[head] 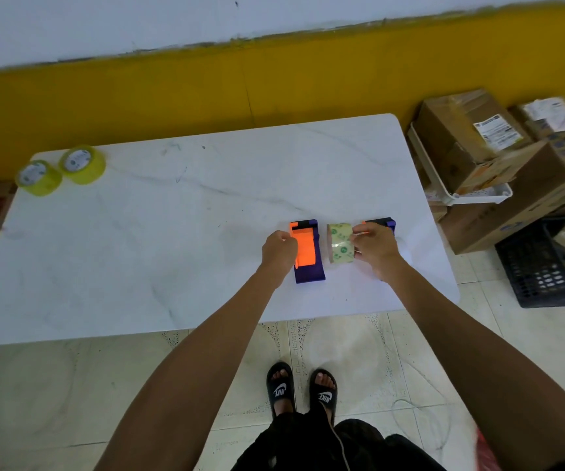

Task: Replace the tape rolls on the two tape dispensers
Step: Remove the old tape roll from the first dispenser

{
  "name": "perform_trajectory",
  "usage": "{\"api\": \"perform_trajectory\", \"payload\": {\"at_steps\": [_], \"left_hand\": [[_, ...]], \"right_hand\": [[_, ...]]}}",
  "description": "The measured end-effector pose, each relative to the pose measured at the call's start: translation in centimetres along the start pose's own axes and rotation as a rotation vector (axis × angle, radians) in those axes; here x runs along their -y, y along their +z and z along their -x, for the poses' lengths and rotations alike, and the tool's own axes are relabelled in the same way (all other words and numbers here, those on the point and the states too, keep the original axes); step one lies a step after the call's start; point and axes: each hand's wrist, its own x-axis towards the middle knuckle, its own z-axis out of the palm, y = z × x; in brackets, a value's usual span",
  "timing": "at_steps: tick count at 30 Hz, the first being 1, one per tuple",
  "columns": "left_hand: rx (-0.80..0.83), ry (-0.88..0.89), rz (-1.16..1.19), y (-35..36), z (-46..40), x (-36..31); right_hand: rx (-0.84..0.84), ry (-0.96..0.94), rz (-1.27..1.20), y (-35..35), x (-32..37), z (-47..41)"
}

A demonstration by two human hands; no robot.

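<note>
An orange and purple tape dispenser point(306, 250) lies on the white marble table point(172, 232), with no roll on its orange core. My left hand point(278, 252) is closed against its left side, holding it. A thin, pale tape roll point(340, 242) stands on edge just right of it, gripped by my right hand point(374, 248). Behind that hand a second orange and purple dispenser point(382, 224) is mostly hidden. Two full yellowish tape rolls point(38, 177) point(82, 163) sit at the table's far left corner.
Cardboard boxes point(498, 164) and a white tray point(478, 197) are stacked right of the table. A black crate point(543, 266) stands on the tiled floor near the table's right edge. A yellow wall runs behind. My sandalled feet point(301, 390) are below the front edge.
</note>
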Motion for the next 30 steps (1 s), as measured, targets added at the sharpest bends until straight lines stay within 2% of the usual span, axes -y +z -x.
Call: {"api": "perform_trajectory", "payload": {"at_steps": [5,12,19,24,30], "left_hand": [[0.001,0.0,-0.049,-0.1,0.8,0.3],[-0.059,0.09,-0.174,-0.2,2.2,1.4],[0.007,0.242,-0.041,-0.5,2.9,-2.0],[-0.13,0.315,-0.003,-2.1,3.7,-3.6],[-0.295,0.311,0.106,-8.5,4.4,-3.7]], "right_hand": [[-0.022,0.0,-0.064,-1.0,0.7,0.1],[0.022,-0.036,-0.076,-0.4,1.0,1.4],[0.124,-0.111,-0.11,2.2,3.3,3.0],[0.184,-0.176,-0.087,5.5,5.8,4.0],[0.336,-0.274,-0.019,10.9,8.4,5.9]]}}
